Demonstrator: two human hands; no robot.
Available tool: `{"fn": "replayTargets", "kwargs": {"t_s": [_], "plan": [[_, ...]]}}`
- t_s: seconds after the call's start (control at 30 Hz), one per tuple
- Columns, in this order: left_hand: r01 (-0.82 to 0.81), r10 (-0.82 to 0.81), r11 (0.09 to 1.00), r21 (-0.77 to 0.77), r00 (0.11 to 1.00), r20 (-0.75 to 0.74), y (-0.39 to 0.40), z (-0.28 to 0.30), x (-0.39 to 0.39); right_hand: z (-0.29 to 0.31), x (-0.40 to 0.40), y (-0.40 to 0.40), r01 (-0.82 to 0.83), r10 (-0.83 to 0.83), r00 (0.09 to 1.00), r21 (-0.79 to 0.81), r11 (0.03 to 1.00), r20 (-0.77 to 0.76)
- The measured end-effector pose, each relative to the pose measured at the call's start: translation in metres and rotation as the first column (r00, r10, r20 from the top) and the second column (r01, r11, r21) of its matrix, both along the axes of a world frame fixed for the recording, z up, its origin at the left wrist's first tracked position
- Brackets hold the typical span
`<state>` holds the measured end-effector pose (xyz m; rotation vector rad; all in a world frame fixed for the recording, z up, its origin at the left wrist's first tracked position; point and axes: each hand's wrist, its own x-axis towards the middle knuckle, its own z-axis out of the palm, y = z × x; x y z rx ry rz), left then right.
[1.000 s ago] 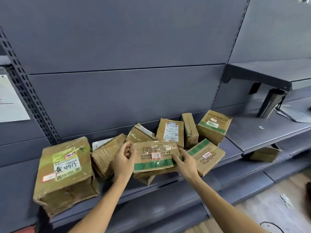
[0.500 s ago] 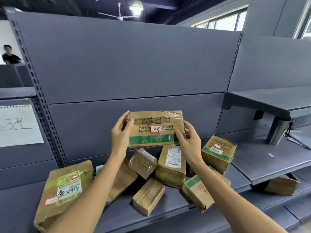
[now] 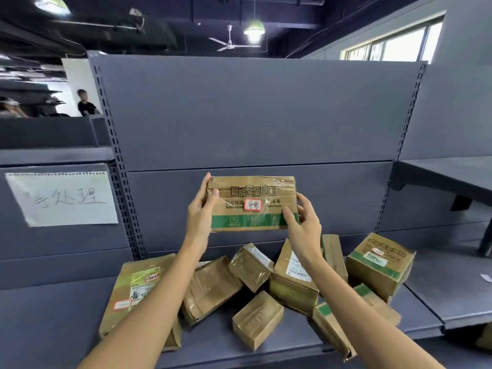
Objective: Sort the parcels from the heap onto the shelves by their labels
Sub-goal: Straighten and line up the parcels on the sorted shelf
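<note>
Hands [image 3: 198, 219] [image 3: 303, 225] gripping one taped parcel [image 3: 253, 203] — contents unseen, perhaps sealed — above heap [image 3: 255, 288].

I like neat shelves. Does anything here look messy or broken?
Yes. The parcels in the heap lie tilted and leaning on each other, not in rows. One green-striped parcel hangs over the shelf's front edge. The held box, gripped by the left hand and right hand, has wrinkled tape.

A flat brown cardboard parcel [image 3: 253, 203] with a green band and a red-edged label is hanging level between the fingers — heap of taped parcels [image 3: 255, 283] lying below them on the shelf [image 3: 426, 302].
</note>
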<state>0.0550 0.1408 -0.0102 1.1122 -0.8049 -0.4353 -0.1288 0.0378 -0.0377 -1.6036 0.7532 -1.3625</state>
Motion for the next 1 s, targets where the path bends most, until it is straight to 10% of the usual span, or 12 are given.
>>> {"fn": "replayTargets", "kwargs": {"t_s": [0.5,1.0], "plan": [[-0.615,0.614,0.789,0.006,0.787,-0.062,0.309,-0.017,0.129,-0.015,0.225,0.217,-0.586,0.585,0.809,0.007,0.81,-0.055],[-0.953,0.94,0.292,-0.087,0.302,-0.161,0.702,-0.034,0.222,-0.01,0.426,0.589,-0.948,0.942,0.318,-0.063,0.313,-0.109]]}}
